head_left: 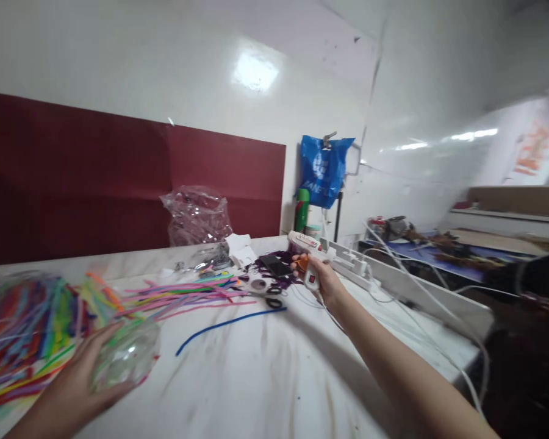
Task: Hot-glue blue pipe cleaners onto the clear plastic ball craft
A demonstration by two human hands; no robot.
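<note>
A clear, round, transparent object [130,356], like a plastic ball or cup, is gripped in my left hand [85,375] at the lower left. Its exact kind is blurred. My right hand [322,277] reaches forward and is wrapped round the handle of a white hot glue gun [305,242] with an orange trigger; its cord trails down below the wrist. On the tabletop between my hands lies one blue pipe cleaner [224,324]. Behind it are scissors [272,296] with black handles and a loose bunch of pink pipe cleaners [187,294].
Many coloured pipe cleaners [27,329] cover the left side. Crumpled clear plastic [196,216], a dark phone-like slab [274,265] and a green can [302,210] stand or lie at the back. A power strip [359,265] with cables runs along the right edge. A blue bag [324,171] hangs on the wall.
</note>
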